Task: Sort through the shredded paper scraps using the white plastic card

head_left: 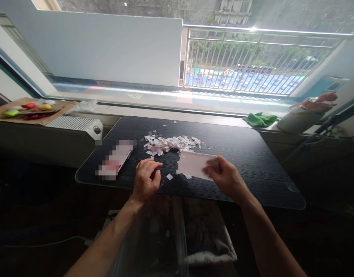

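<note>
Many angular paper scraps heap on the grained black surface; nearer, the right hand pinches a flat pale card in its grip; the left hand curves, loosely spread.

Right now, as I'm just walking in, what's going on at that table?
A person sits or stands at a dark table, working bare-handed. Their right hand holds a pale rectangular card by one end, just on the near side of a loose pile of paper scraps. Their left hand is bent-fingered, with nothing visible in it. A few scraps lie apart from the pile, which is still spread on the tabletop.
</note>
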Available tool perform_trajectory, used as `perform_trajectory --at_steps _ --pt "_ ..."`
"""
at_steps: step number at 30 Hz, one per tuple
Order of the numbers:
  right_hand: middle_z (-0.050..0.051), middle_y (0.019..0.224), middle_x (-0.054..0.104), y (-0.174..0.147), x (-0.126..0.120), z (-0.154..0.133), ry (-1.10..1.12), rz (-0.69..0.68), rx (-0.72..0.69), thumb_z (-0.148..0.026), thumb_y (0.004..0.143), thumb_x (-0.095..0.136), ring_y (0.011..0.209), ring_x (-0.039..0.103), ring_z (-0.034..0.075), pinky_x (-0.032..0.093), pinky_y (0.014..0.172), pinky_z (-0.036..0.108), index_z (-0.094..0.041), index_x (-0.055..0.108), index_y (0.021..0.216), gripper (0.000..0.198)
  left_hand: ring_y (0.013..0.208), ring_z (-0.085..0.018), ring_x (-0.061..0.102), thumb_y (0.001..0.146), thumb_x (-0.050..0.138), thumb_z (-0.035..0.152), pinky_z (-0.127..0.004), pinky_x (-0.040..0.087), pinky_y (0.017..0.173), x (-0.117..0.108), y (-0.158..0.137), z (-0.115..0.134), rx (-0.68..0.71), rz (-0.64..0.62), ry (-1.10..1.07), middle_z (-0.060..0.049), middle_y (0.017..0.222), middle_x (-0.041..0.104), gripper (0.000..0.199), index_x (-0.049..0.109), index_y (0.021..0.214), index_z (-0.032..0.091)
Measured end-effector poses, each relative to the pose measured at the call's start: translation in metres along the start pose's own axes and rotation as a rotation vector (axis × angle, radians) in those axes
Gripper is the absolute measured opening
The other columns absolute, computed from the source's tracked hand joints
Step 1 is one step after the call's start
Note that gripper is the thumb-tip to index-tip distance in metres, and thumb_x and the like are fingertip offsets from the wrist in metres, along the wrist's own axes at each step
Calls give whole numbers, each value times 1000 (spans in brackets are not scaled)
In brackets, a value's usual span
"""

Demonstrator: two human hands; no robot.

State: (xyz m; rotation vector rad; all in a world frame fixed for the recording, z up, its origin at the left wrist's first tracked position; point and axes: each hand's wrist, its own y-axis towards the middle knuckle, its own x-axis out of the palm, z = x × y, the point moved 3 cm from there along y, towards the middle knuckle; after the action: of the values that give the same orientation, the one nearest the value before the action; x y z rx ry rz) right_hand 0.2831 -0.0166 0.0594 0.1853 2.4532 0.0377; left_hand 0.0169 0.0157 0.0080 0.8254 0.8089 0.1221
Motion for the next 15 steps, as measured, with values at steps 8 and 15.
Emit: perform_trajectory --at_steps 8,15 --pt "0 72 63 -17 -24 12 -73 22 91 -42 80 61 65 58 18 44 61 30 -23 59 86 20 102 -25 61 87 50 17 -45 48 96 0 0 1 -43 -7 -16 -5 91 70 18 66 94 19" --pt "-1 66 60 -29 -45 13 -183 91 82 -45 78 63 58 55 17 42 54 28 -23 60 83 23 103 -25 61 85 50 19 -45 48 98 -1 2 1 -94 -40 -36 -5 91 70 18 66 92 21"
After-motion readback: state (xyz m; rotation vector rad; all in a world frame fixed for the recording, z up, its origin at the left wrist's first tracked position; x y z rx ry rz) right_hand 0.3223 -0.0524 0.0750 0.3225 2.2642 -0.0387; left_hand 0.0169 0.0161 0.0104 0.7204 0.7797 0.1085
